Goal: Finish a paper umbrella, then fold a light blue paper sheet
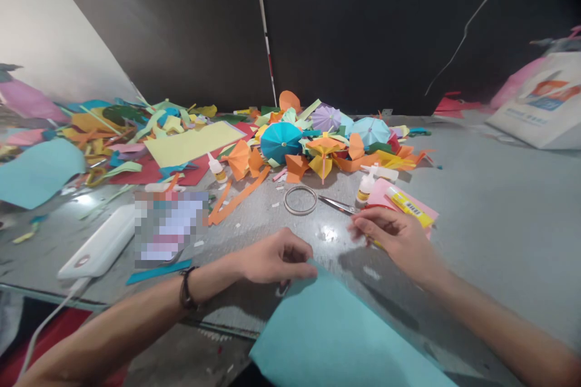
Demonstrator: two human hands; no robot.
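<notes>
Grey tabletop (490,205), backed by a black wall panel (363,30), carries all items described here. A white fabric tote bag (540,109) stands at the far right. A broad heap of multicoloured paper offcuts (109,145) occupies the far left and centre, and a teal paper parasol (281,142) sits among the scraps. A white rectangular power bank (97,242) lies at the near left, with a pixelated patch hiding whatever lies beside it. Nearer the centre are a sheet of pink paper (385,193), a yellow glue tube (408,207), a small white glue bottle (365,187), a pair of steel scissors (338,205) and a thin pale ring (299,199).

A large turquoise paper sheet (336,332) extends from the near edge of the tabletop toward the person, with one corner raised. It is judged light, thin and flexible, and liable to crease or tear at the corners; a hold along its edge, with the sheet supported from below, appears most suitable.

The left hand (276,257) is closed at the fingertips, pinching that corner; a dark cord bracelet (186,287) circles the wrist. The right hand (394,242) is partly curled above the pink sheet's near edge. Whether it grips anything cannot be determined.
</notes>
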